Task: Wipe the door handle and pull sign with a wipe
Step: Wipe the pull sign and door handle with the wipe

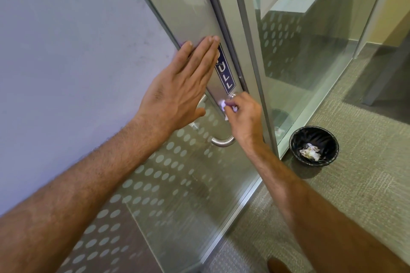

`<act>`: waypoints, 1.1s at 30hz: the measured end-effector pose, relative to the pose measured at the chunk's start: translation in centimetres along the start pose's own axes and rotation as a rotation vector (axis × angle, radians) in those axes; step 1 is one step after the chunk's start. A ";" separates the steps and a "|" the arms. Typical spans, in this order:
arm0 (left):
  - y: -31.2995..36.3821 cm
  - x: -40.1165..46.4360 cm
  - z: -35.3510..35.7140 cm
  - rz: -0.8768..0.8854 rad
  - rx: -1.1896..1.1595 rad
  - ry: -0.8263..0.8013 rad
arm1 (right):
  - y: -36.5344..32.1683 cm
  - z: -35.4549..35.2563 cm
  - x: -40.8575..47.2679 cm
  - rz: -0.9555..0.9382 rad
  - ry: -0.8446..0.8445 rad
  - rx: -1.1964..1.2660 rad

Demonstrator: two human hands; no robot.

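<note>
We press our left hand (177, 86) flat against the glass door (177, 184) at the centre of the frame, fingers (204, 51) straight and close together, gripping nothing — in our judgement this braces the door so it does not swing while we rub. Our fingertips overlap the top of the pull sign (225, 71), hiding its first letter.

Our right hand (244, 115) sits just right of centre, its fingers pinched narrow around a small crumpled wipe (224, 105), which touches the metal plate just below the sign, close to the top mount of the door handle (223, 141). The small bunched grip likely concentrates pressure on a tight spot.

The sign is a narrow dark blue strip with white letters running vertically. The handle is brushed metal — only its lower curve shows beneath our wrist. At the right of the frame a black bin (314, 146) stands on the carpet, holding crumpled paper.
</note>
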State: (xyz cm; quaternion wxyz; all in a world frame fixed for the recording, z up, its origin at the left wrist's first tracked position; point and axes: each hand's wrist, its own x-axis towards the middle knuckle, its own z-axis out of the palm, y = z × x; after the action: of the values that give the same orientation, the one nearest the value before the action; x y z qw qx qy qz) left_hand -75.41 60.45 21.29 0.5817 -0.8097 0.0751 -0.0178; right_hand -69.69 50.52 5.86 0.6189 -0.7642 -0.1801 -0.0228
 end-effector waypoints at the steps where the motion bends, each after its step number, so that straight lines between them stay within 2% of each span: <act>1: 0.0 0.0 0.0 -0.002 -0.003 -0.003 | -0.1 -0.3 0.2 0.017 -0.005 0.010; 5: 0.0 0.0 -0.1 -0.014 -0.025 -0.003 | -3.5 -1.0 3.8 -0.032 0.220 0.177; 7: 0.0 0.1 -0.1 -0.014 -0.027 -0.003 | -4.9 -0.9 4.8 -0.134 0.246 0.187; 10: 0.1 0.0 0.0 0.001 -0.010 0.004 | -4.3 -0.4 3.5 -0.248 0.164 0.118; 15: 0.1 0.0 -0.1 -0.007 -0.005 -0.004 | -0.5 -1.3 1.6 -0.269 -0.189 -0.112; 16: 0.1 0.0 -0.1 -0.008 -0.011 -0.011 | 0.0 -2.1 2.1 -0.281 -0.201 -0.151; 19: 0.1 0.0 0.0 -0.010 -0.018 -0.035 | 1.5 -4.6 4.6 -0.309 -0.082 -0.153; 21: 0.1 0.0 0.0 -0.007 -0.021 -0.046 | 2.3 -5.3 5.3 -0.318 -0.148 -0.207; 23: 0.2 0.0 0.2 -0.005 -0.023 -0.037 | 3.0 -5.0 4.7 -0.241 -0.282 -0.208; 24: 0.2 0.0 0.3 -0.004 -0.023 -0.031 | 3.4 -4.8 4.1 -0.191 -0.288 -0.168; 31: 0.3 0.0 0.6 -0.003 -0.014 -0.015 | 4.6 -4.4 0.1 0.210 0.017 0.019; 33: 0.3 0.0 0.7 -0.002 -0.013 -0.006 | 4.1 -4.4 -1.4 0.301 0.082 0.140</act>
State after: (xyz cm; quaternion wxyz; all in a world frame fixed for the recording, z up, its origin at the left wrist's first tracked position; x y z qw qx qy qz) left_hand -75.33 61.05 20.81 0.5768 -0.8135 0.0726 -0.0153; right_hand -68.90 45.35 2.71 0.6739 -0.7359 -0.0397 0.0517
